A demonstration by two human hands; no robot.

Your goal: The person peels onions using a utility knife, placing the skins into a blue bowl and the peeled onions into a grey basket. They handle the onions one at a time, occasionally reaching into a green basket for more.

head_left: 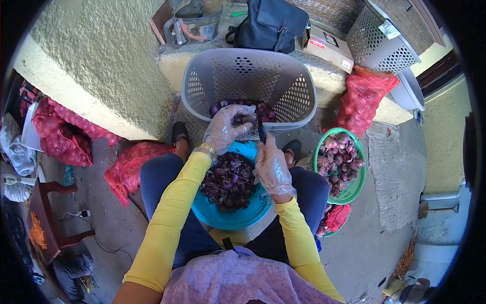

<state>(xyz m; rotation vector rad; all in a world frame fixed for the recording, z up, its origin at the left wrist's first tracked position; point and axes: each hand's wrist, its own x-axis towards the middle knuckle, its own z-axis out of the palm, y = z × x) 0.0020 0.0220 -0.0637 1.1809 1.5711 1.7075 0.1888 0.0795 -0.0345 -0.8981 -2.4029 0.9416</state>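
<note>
From the head view, we look down on a grey concrete floor (111, 213), scuffed and paler toward the right, with the person seated at the near side. A light blue basin (230, 222) sits between the knees (158, 177), heaped with dark purple skins (228, 182). Just beyond it stands a grey perforated basket (248, 54), and we see purple onions (267, 112) gathered in its bottom

The two hands are apart, close together above the basket's near rim. The right hand (273, 169), in a clear glove, is closed around a dark knife (261, 127) that points away from us. The left hand (227, 127), also gloved, has its fingers curled just beside the blade; we cannot tell whether they grip an onion

To the right we find a green basket (361, 178) of unpeeled onions (340, 159), and farther off a red mesh sack (362, 99) against a low ledge (172, 68). On that ledge rest a black bag (271, 25), a cardboard box (330, 49) and a clear jug (196, 28). A rough, cream-coloured wall (106, 66) fills the far left, with another red sack (137, 164) on the floor nearer us, and wooden furniture (48, 228) at the left edge
</note>
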